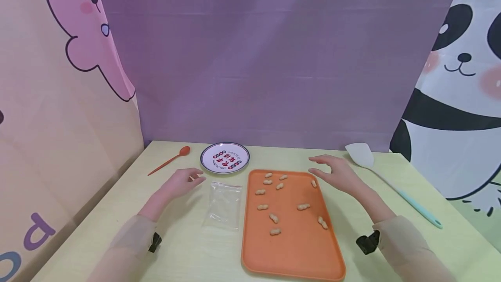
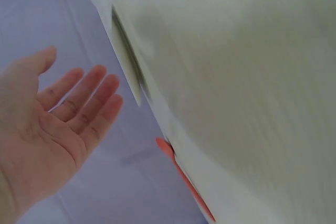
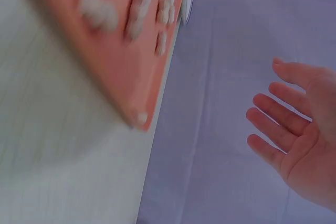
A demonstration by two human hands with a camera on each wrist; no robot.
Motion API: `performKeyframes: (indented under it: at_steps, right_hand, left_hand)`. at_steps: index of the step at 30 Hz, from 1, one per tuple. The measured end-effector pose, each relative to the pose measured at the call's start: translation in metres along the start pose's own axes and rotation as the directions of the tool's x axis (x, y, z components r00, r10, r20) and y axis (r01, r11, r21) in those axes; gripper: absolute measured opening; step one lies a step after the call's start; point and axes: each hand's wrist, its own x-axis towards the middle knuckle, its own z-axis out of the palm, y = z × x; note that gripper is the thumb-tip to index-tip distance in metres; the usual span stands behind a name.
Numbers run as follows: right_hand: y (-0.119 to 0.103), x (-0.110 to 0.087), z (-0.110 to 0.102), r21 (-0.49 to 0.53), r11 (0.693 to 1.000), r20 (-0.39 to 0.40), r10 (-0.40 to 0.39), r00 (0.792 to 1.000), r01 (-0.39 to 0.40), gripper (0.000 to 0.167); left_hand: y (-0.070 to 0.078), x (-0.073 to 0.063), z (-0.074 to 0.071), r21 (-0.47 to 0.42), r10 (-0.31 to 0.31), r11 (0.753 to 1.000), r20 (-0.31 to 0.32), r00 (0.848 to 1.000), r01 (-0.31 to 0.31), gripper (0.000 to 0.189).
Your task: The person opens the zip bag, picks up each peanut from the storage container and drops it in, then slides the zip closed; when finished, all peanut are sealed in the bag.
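My left hand [image 1: 184, 182] hovers over the table's left side, near a clear zip bag [image 1: 224, 206] that lies flat. Its fingers look relaxed and hold nothing in the left wrist view. Over the far right corner of an orange tray [image 1: 297, 253] is my right hand [image 1: 337, 173], thumb and fingers apart, nothing between them. Several unshelled peanuts [image 1: 303, 206] are scattered on the tray, most of them towards its far half and left side. In the right wrist view, the right hand [image 3: 299, 124] shows loosely spread fingers.
A white plate [image 1: 225, 158] with a dark rim and red print stands at the back, beyond the bag. Left of it lies a red spoon [image 1: 172, 159]. On the right, a spatula [image 1: 399, 190] with a white head and light-blue handle lies slantwise. A purple cloth hangs behind the table.
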Motion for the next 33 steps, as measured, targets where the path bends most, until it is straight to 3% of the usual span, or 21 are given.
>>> performKeyframes:
  at_steps: [10,16,21,25,28,33]
  right_hand:
    - [-0.046,0.035,0.039,0.135,0.990,0.092,-0.061,0.994,0.049,0.040]
    - [-0.068,0.048,0.062,0.206,0.974,0.138,-0.121,0.983,0.091,0.037]
    - [-0.079,0.057,0.079,0.264,0.959,0.188,-0.156,0.970,0.104,0.035]
    - [-0.084,0.064,0.091,0.304,0.949,0.224,-0.159,0.962,0.086,0.034]
    - [-0.085,0.068,0.101,0.294,0.953,0.234,-0.148,0.961,0.075,0.034]
    - [-0.090,0.072,0.115,0.306,0.951,0.294,-0.125,0.948,0.030,0.037]
  left_hand:
    - [0.014,0.020,0.017,-0.014,-0.066,0.998,0.069,0.995,0.067,0.035]
    - [0.018,0.024,0.026,-0.012,-0.147,0.988,0.150,0.978,0.151,0.055]
    - [0.018,0.022,0.029,-0.042,-0.151,0.986,0.191,0.970,0.162,0.068]
    - [0.018,0.022,0.028,-0.073,-0.118,0.988,0.189,0.975,0.134,0.072]
    - [0.018,0.024,0.027,-0.072,-0.058,0.995,0.163,0.985,0.070,0.068]
    - [0.018,0.026,0.026,-0.074,0.061,0.996,0.099,0.993,-0.054,0.041]
